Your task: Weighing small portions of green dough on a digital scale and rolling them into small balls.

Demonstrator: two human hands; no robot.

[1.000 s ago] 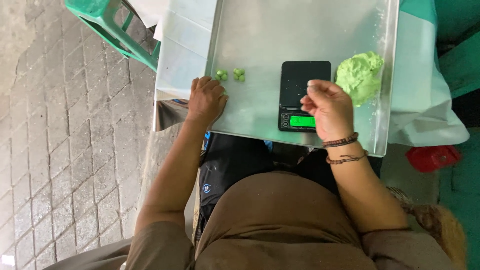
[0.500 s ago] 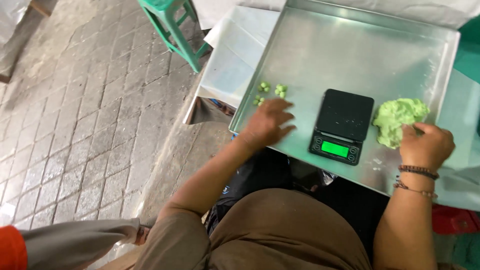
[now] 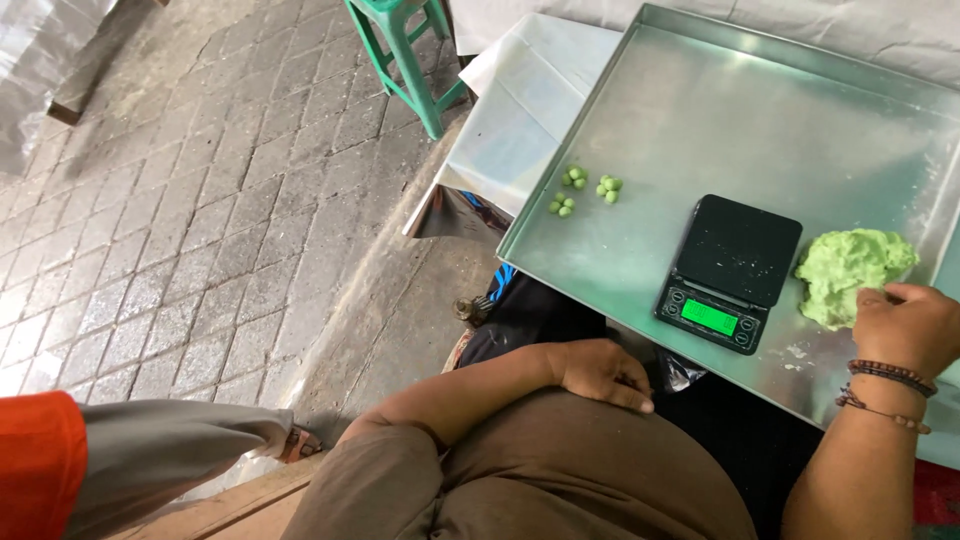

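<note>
Brushed metal, soft dough, rough paving

The tray (image 3: 760,110) at upper right is dull, brushed sheet metal with faint smears; on it sit a matt black plastic scale (image 3: 730,270) with a glowing green display, a lumpy, moist-looking green dough (image 3: 845,270) and small smooth green balls (image 3: 585,188). The stool (image 3: 405,50) at top is glossy green plastic. The paving (image 3: 170,230) at left is rough grey brick.

the person wears a brown short-sleeved top that covers the chest and belly, with dark trousers below it. both forearms are bare. the right hand (image 3: 908,326) has two bead bracelets at its wrist, one brown and one thinner. the left hand (image 3: 600,373) wears nothing.
</note>
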